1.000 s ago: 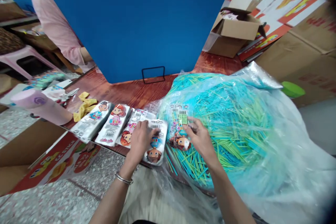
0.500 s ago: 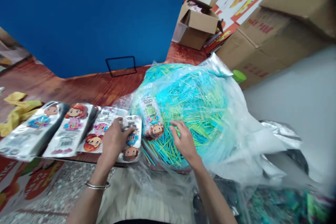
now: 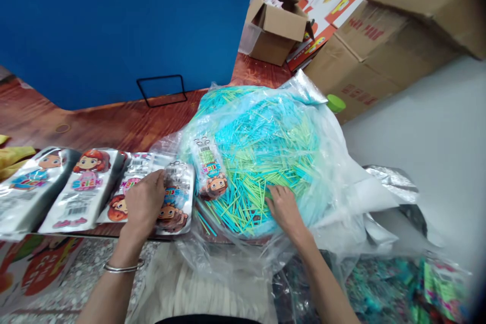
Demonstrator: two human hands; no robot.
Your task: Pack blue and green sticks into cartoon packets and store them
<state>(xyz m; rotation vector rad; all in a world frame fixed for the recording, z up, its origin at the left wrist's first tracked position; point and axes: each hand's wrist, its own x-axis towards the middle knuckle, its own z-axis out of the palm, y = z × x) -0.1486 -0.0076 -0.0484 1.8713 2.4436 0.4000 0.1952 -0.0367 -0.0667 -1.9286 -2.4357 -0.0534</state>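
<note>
My left hand is closed at the left edge of a silver-and-white printed pouch that lies flat at the table's front edge. Its fingertips are partly hidden. Over a big pile of thin blue and green sticks in a clear plastic bag, my right hand has its fingers bent down among the sticks, tips buried. A filled pouch with green sticks showing through its window rests on the pile's left side. Left of my left hand lie more pouches, one stack with a red-haired cartoon figure and another stack beside it.
A blue panel stands behind the table, with a black wire frame at its foot. Yellow cloth lies far left. An open carton and stacked brown boxes are at back right. A green lid sits near the bag.
My right hand has moved right and down into the sticks. My left hand has slid to the pouch's left edge, and more of that pouch's front shows. The view has shifted slightly.
</note>
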